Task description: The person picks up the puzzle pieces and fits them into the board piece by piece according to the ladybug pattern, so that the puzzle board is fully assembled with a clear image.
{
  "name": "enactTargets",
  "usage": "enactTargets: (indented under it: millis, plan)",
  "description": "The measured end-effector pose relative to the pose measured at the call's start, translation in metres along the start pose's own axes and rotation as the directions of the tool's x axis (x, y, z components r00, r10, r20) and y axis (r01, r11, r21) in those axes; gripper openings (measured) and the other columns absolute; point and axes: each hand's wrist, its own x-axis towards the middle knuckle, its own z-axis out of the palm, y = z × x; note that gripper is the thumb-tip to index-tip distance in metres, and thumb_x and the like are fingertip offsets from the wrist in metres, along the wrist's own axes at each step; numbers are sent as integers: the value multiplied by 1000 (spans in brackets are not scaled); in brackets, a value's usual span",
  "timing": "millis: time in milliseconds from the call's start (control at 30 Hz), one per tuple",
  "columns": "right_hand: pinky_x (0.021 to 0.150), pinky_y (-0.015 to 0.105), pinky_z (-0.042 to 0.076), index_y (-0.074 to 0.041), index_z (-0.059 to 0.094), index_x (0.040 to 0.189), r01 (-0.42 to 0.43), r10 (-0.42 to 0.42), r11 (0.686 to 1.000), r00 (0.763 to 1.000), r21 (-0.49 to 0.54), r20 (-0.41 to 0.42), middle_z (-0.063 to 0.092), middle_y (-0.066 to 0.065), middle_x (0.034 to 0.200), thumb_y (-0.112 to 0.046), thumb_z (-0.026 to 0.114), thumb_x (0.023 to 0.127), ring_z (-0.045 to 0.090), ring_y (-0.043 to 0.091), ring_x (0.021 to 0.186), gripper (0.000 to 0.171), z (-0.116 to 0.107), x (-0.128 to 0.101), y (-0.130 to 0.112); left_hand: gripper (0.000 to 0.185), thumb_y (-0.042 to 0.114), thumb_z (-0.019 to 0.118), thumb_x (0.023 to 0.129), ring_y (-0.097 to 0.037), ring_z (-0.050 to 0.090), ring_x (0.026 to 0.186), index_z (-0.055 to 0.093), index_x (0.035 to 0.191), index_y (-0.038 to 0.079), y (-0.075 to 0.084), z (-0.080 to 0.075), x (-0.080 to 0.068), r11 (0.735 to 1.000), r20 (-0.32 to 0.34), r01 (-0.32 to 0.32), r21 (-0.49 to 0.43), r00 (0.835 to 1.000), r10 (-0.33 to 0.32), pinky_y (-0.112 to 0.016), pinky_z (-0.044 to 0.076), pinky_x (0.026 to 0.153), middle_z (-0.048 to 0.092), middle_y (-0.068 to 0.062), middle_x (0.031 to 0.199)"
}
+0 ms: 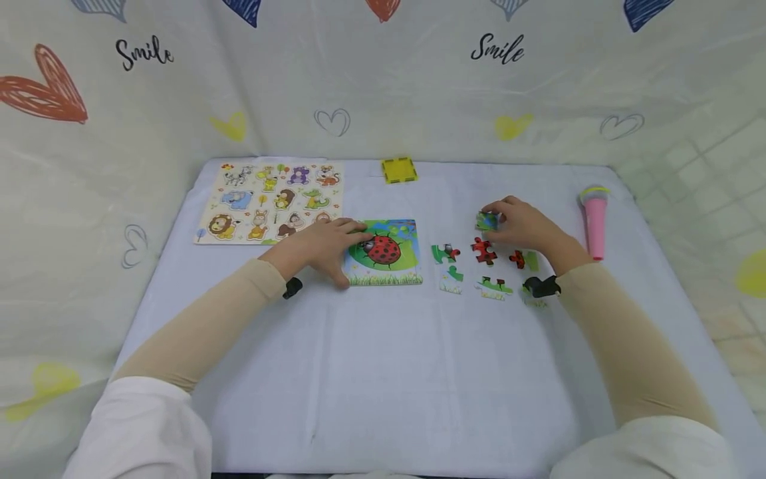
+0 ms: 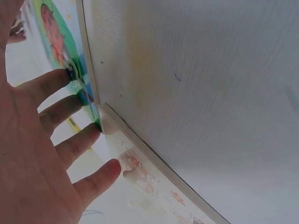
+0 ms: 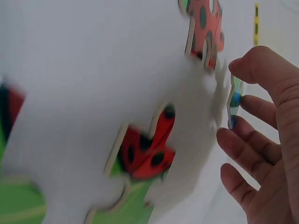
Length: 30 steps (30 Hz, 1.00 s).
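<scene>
Animal board [image 1: 269,199] at far left of counter [image 1: 383,372], left hand [image 1: 323,249] spread flat on ladybug puzzle [image 1: 385,253], loose pieces [image 1: 483,251] beside it, right hand [image 1: 523,226] pinching a blue-green piece [image 1: 487,221], pink microphone [image 1: 595,219] rightmost.

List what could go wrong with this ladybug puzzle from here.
1. The right hand pinches the blue-green piece only by its edges, so it may slip.
2. Loose pieces lie under that wrist; a sleeve could sweep them.
3. The left hand rests flat on the puzzle board; it might slide.
</scene>
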Motion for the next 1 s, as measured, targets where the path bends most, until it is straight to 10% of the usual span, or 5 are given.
enactTargets:
  millis: [1000]
  plan:
    - [105, 55, 37, -17, 63, 140, 220, -220, 972, 975, -82, 6, 60, 8, 132, -39, 76, 90, 58, 26, 111, 56, 24, 29, -96, 112, 67, 77, 75, -35, 19, 158, 25, 166, 27, -1, 3, 1, 1000, -11, -6, 2, 1000, 6, -65, 25, 122, 21, -4, 172]
